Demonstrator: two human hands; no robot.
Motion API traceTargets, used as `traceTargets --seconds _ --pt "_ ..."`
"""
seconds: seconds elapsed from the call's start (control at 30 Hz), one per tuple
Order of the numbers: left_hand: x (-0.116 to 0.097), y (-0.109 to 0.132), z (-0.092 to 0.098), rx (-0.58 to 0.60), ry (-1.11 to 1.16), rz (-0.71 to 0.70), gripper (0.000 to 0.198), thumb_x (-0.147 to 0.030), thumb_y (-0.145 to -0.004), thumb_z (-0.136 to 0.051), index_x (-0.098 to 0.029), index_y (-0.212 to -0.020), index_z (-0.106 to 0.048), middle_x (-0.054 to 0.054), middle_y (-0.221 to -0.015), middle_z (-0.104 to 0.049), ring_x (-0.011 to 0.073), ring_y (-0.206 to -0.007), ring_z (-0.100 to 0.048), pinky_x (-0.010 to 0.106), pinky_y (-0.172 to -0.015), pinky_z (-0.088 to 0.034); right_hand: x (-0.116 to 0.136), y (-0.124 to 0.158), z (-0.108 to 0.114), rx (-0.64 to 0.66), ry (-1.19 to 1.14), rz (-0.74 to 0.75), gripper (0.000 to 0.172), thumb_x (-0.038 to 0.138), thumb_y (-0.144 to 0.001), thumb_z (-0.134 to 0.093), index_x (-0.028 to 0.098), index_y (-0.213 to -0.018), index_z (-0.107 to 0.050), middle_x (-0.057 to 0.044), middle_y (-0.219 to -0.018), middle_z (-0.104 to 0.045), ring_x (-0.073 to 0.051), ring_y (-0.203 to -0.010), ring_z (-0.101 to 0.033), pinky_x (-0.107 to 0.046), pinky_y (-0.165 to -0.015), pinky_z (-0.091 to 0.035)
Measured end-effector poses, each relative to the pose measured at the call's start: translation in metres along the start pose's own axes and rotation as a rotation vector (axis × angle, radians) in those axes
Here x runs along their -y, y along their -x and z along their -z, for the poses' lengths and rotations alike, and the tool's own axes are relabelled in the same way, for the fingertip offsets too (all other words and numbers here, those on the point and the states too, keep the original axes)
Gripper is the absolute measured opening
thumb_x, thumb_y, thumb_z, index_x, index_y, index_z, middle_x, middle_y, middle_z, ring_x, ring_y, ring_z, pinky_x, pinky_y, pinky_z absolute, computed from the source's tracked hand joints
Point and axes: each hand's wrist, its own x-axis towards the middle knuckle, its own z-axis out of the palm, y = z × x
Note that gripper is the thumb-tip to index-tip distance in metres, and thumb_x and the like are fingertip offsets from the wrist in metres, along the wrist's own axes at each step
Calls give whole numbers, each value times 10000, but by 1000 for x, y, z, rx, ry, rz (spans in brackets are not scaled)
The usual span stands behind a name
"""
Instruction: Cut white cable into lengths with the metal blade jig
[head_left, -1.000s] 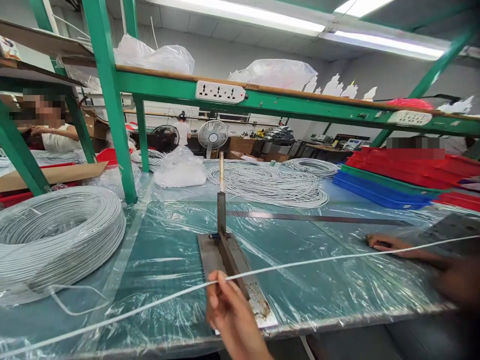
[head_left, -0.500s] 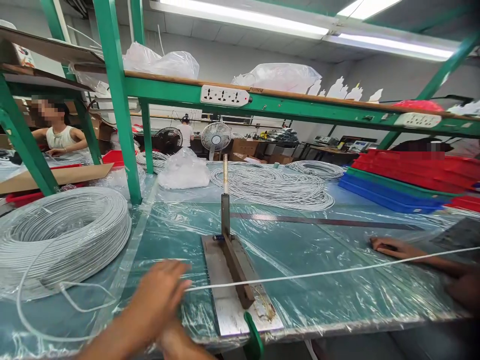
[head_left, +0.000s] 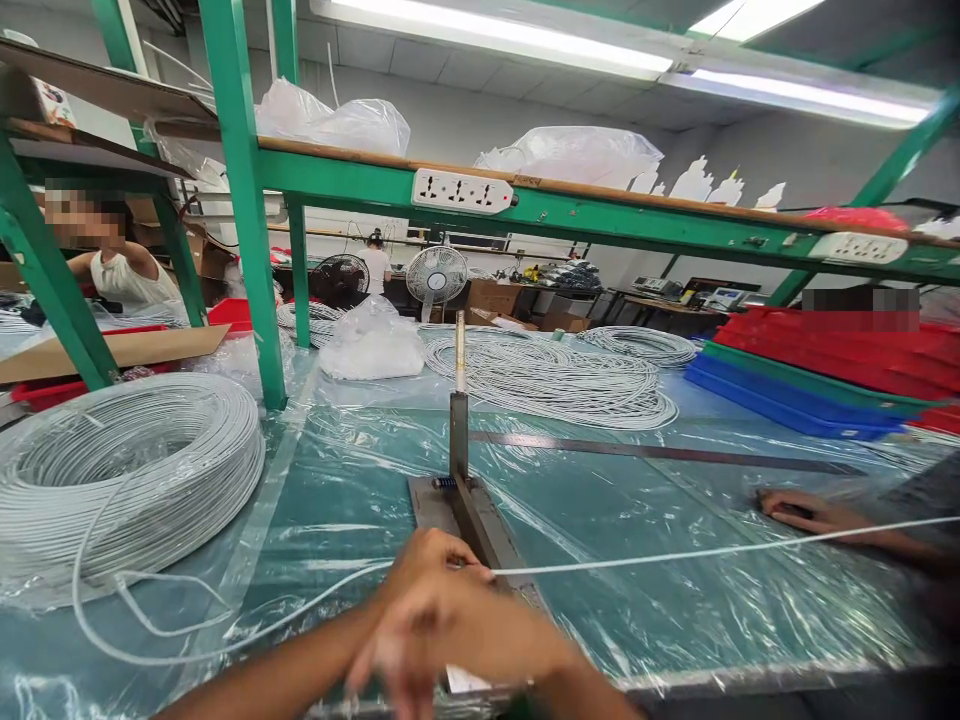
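Note:
My left hand point(head_left: 427, 565) is closed on a thin white cable point(head_left: 637, 562) over the base of a metal lever tool point(head_left: 459, 440). From this hand, the cable runs taut to the right and loops slackly left toward a large coil point(head_left: 225, 470). In front, my right hand point(head_left: 480, 625) crosses close to the left one, its fingers pointing down and left. Motion smears those fingers, so whether they grip anything is unclear. Both hands hide most of the tool's plate.
A co-worker's hand point(head_left: 810, 510) rests on the plastic-covered table at right, near a long metal ruler point(head_left: 660, 452). Farther back lie loose cable coils point(head_left: 555, 375), a plastic bag point(head_left: 373, 345) and stacked trays point(head_left: 817, 375). A green shelf frame point(head_left: 240, 220) rises at left.
Both my hands have moved right, from left of the lever tool to over its base. The right hand has risen in front of the left. Slack cable now trails left of my left hand.

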Motion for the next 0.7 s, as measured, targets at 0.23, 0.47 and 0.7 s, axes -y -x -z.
traceTargets --seconds 0.23,0.47,0.7 --pt "7 6 -1 48 -207 -117 274 -297 -884 -529 -237 -1118 -657 62 -898 -719 244 -826 -658 303 -767 -469 117 -38 182 -1029 142 105 275 338 -998 -402 118 -1016 -566 50 -577 -466 -40 -401 -370 -142 -387 -302" --pt "8 1 -5 115 -299 -111 282 -211 -913 -408 -150 -922 -684 150 -903 -691 305 -881 -648 336 -746 -446 112 -79 234 -979 81 -80 360 455 -971 -441 115 -919 -551 29 -666 -480 -50 -439 -374 -167 -403 -338" --pt "13 -14 -12 24 -32 6 174 -143 -821 -508 -131 -804 -681 44 -762 -679 165 -717 -607 223 -595 -373 125 -72 225 -930 35 -88 516 565 -983 -256 135 -864 -516 43 -561 -421 -51 -376 -294 -161 -376 -255"
